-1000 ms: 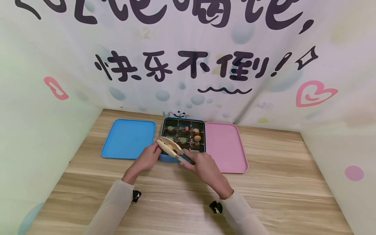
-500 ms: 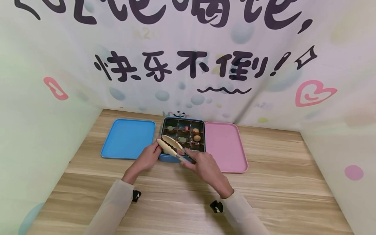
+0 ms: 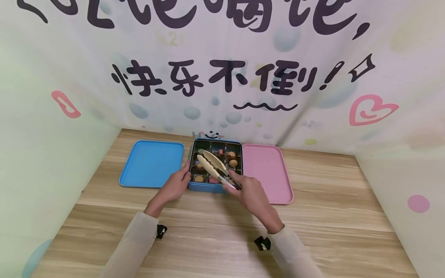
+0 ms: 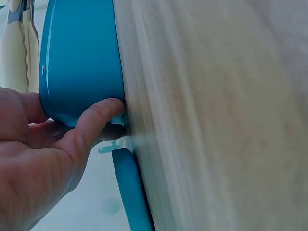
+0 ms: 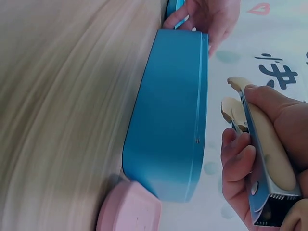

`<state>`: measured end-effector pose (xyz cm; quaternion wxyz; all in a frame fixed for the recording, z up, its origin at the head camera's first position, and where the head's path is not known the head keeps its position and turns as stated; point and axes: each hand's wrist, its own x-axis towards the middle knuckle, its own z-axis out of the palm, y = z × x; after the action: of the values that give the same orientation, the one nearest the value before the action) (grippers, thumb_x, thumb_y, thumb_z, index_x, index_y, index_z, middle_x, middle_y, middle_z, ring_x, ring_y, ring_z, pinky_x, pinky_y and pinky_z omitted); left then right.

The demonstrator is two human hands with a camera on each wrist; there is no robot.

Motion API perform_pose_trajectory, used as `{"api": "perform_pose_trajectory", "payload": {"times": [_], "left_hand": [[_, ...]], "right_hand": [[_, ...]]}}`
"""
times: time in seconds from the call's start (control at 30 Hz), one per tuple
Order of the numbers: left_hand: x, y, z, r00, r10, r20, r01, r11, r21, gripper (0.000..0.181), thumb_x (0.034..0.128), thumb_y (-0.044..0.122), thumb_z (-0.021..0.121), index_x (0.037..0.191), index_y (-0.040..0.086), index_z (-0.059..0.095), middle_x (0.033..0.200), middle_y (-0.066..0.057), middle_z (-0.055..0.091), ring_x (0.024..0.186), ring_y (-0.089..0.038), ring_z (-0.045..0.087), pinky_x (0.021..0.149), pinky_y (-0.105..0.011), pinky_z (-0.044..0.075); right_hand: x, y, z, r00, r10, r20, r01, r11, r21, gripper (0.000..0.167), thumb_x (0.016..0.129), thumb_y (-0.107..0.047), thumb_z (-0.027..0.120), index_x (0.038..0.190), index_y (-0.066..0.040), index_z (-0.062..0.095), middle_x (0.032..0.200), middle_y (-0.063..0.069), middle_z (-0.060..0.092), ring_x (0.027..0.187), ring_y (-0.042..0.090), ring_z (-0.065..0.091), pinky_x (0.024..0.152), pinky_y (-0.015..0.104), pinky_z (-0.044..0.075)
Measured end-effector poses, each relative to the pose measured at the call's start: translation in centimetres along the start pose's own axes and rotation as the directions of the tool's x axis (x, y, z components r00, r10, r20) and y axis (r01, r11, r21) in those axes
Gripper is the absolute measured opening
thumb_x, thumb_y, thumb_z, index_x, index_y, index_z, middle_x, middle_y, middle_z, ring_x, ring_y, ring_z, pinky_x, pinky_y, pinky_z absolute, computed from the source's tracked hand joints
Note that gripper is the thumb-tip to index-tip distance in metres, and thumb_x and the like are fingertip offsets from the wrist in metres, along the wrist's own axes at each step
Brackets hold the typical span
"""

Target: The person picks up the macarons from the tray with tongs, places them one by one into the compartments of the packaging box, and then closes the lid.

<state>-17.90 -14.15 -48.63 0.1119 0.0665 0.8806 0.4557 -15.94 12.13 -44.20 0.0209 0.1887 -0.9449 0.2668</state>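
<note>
The blue tin box (image 3: pixel 208 188) has a dark divided insert with several macarons in its compartments. A tan macaron (image 3: pixel 199 178) lies in the front left compartment, with a pink macaron (image 3: pixel 213 180) beside it. My left hand (image 3: pixel 176 183) holds the box's front left corner; in the left wrist view its thumb and fingers curl round that corner. My right hand (image 3: pixel 251 193) grips a pair of tongs (image 3: pixel 213 164) by the metal handle. Their cream tips stand over the box, slightly apart, with nothing visible between them. The tongs hide part of the middle compartments.
A blue tray (image 3: pixel 152 164) lies left of the box and a pink tray (image 3: pixel 269 173) right of it. A printed curtain (image 3: pixel 180 114) stands close behind the box. Wooden table surface (image 3: pixel 208 235) extends in front.
The tongs opened over the front left compartment, then moved right and away with my right hand. A tan macaron is now visible in that compartment. My left hand stays at the box corner.
</note>
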Motion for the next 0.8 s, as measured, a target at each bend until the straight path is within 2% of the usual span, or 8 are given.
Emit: {"api": "perform_pose_trajectory", "payload": {"times": [0.07,0.2,0.47,0.73,0.8], "left_hand": [[0.0,0.0,0.0,1.000,-0.009,0.005,0.010,1.000,-0.004,0.057,0.1084,0.019,0.032,0.158,0.001,0.011,0.091,-0.023,0.054,0.046,-0.014,0.027,0.057,-0.034,0.035],[0.0,0.0,0.0,1.000,-0.017,0.015,0.017,1.000,-0.011,0.057,0.1088,0.020,0.032,0.158,0.002,0.009,0.082,-0.015,0.051,0.045,-0.014,0.026,0.056,-0.033,0.035],[-0.1,0.1,-0.1,0.999,-0.027,0.024,0.027,0.999,-0.026,0.058,0.1090,0.021,0.032,0.159,0.003,0.008,0.084,-0.015,0.051,0.044,-0.014,0.026,0.052,-0.032,0.034],[0.0,0.0,0.0,0.999,-0.036,0.025,0.037,0.999,-0.025,0.058,0.1090,0.020,0.032,0.159,0.004,0.008,0.084,-0.015,0.051,0.045,-0.013,0.026,0.052,-0.031,0.034],[0.0,0.0,0.0,0.999,-0.034,0.026,0.034,0.999,-0.023,0.058,0.1089,0.020,0.032,0.159,0.004,0.008,0.084,-0.015,0.051,0.045,-0.013,0.026,0.052,-0.031,0.034]], "right_hand": [[-0.1,0.3,-0.3,1.000,0.011,-0.023,-0.011,1.000,-0.007,0.059,0.089,-0.038,0.073,0.140,-0.012,0.059,0.067,0.001,0.058,0.058,0.013,0.041,0.052,0.025,0.032],[-0.5,0.8,-0.8,0.997,0.010,-0.072,-0.012,1.000,-0.024,0.058,0.088,-0.036,0.075,0.139,-0.012,0.060,0.080,0.004,0.068,0.061,0.014,0.047,0.054,0.026,0.037],[-1.1,2.7,-1.9,0.985,-0.043,-0.167,0.035,0.998,-0.055,0.048,0.089,-0.028,0.075,0.132,-0.010,0.066,0.062,-0.006,0.047,0.052,0.009,0.039,0.048,0.025,0.033],[-1.7,5.1,-3.5,0.971,0.019,-0.239,-0.032,0.998,-0.049,0.050,0.089,-0.029,0.076,0.132,-0.006,0.064,0.059,-0.004,0.037,0.050,0.008,0.030,0.045,0.023,0.026],[-1.9,5.7,-3.8,0.965,0.038,-0.261,-0.053,0.997,-0.051,0.043,0.089,-0.029,0.076,0.125,-0.007,0.066,0.058,-0.004,0.038,0.049,0.008,0.030,0.044,0.024,0.025]]}}
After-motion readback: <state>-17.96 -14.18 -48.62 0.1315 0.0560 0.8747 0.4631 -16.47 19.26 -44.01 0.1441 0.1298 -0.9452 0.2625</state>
